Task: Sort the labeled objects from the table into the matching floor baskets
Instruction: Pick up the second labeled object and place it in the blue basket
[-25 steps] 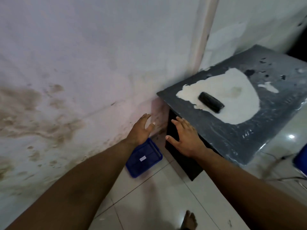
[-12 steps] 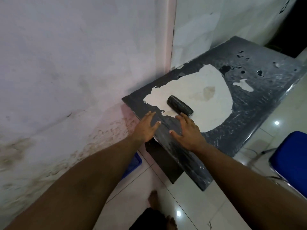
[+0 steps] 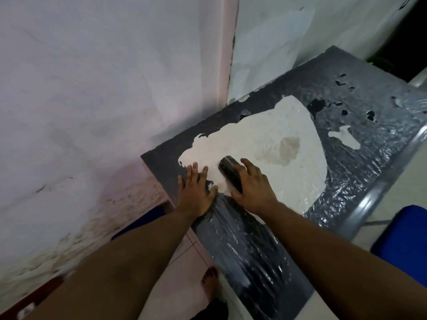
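A short black cylinder-shaped object [image 3: 227, 169] lies on the dark table [image 3: 360, 158], on a large white patch where the surface has peeled. My right hand [image 3: 253, 188] rests over its near end with the fingers curled around it. My left hand [image 3: 196, 190] lies flat on the table's near left corner, fingers spread, a little to the left of the object. A blue floor basket [image 3: 147, 215] shows only as a sliver beside the table, behind my left forearm. Another blue basket [image 3: 404, 245] sits on the floor at the right edge.
A stained white wall runs along the left and meets a second wall behind the table. Wrinkled plastic film covers the tabletop. My bare foot [image 3: 210, 285] stands on the pale tiled floor below the table's near edge.
Both hands have moved forward from beside the table onto its top. The right hand has reached the black object and curled over it. The view has swung right, hiding most of the left blue basket.
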Available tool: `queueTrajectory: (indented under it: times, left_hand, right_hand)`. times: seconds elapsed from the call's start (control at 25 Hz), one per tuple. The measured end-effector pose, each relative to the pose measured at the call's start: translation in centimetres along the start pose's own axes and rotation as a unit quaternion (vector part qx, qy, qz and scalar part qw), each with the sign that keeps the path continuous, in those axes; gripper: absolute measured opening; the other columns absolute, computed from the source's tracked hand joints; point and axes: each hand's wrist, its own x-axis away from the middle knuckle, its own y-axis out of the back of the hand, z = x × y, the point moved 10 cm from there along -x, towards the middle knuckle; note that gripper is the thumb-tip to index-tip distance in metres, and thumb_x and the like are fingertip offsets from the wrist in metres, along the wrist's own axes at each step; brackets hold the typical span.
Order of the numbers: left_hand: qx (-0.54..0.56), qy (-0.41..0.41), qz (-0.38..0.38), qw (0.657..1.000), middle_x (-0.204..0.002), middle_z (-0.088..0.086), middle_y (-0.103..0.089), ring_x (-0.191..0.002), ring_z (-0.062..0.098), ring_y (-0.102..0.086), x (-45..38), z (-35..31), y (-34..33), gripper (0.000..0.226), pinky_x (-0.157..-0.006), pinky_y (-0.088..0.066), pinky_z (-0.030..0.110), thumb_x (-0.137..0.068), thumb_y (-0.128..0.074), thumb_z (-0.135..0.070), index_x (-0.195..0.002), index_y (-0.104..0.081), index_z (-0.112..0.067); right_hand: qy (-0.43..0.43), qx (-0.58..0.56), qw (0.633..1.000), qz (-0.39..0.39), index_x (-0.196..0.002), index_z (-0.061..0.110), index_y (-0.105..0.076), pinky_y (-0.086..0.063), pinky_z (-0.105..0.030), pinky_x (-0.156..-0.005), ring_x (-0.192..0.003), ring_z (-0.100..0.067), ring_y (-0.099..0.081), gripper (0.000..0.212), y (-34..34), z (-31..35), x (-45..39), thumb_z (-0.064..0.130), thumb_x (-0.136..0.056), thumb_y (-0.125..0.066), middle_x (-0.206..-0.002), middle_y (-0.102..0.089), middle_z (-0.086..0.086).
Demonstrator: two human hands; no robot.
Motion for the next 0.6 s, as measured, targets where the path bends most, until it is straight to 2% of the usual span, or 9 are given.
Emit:
queueTrajectory:
  times: [0.12, 0.24, 0.4, 0.52, 0.6]
  left_hand:
    - [-0.053, 0.011, 0.003, 0.999, -0.163, 0.009, 0.011, -0.147, 0.024, 0.021, -0.3, 0.1, -1.4, 0.074, -0.117, 0.012, 0.053, -0.094, -0.02, -0.061, -0.154, 0.002, -0.023]
    - [-0.068, 0.022, -0.015, 0.997, -0.163, 0.006, 0.012, -0.148, 0.022, 0.02, -0.2, 0.3, -1.6, 0.074, -0.117, 0.012, 0.052, -0.093, -0.015, -0.063, -0.154, 0.002, -0.025]
    - [-0.064, 0.032, -0.025, 0.997, -0.164, 0.002, 0.01, -0.147, 0.017, 0.021, -0.4, 0.5, -1.6, 0.073, -0.118, 0.012, 0.051, -0.093, -0.017, -0.064, -0.154, 0.001, -0.028]
    - [-0.071, 0.041, -0.039, 0.996, -0.164, 0.001, 0.009, -0.148, 0.016, 0.02, -0.4, 0.7, -1.6, 0.073, -0.118, 0.011, 0.05, -0.093, -0.018, -0.065, -0.154, 0.004, -0.032]
    - [-0.079, 0.045, -0.044, 0.995, -0.164, -0.001, 0.01, -0.148, 0.015, 0.019, -0.4, 0.8, -1.6, 0.073, -0.118, 0.011, 0.049, -0.093, -0.016, -0.066, -0.153, 0.005, -0.033]
  right_hand:
    - [0.006, -0.009, 1.0, 0.026, -0.146, 0.021, -0.026, -0.037, -0.052, -0.103, -0.134, -0.038, -0.035, 0.08, -1.1, -0.8, -2.2, 0.034, -0.078, -0.066, -0.156, -0.024, -0.014]
    - [0.013, -0.021, 0.999, 0.032, -0.142, 0.021, -0.032, -0.043, -0.048, -0.097, -0.123, -0.036, -0.044, 0.082, -2.1, -1.4, -3.3, 0.037, -0.072, -0.072, -0.152, -0.03, -0.013]
    - [0.004, -0.1, 0.995, 0.011, -0.134, 0.022, -0.041, -0.048, -0.041, -0.092, -0.113, -0.033, -0.048, 0.085, -2.1, -2.6, -4.1, 0.036, -0.062, -0.084, -0.135, -0.035, -0.012]
    - [-0.003, -0.157, 0.987, 0.012, -0.131, 0.026, -0.04, -0.053, -0.045, -0.09, -0.106, -0.033, -0.053, 0.085, -1.9, -3.5, -4.6, 0.028, -0.06, -0.088, -0.125, -0.036, -0.011]
    - [-0.001, -0.175, 0.984, 0.019, -0.128, 0.026, -0.039, -0.055, -0.045, -0.085, -0.101, -0.032, -0.056, 0.082, -1.7, -4.0, -4.9, 0.03, -0.062, -0.087, -0.12, -0.039, -0.011]
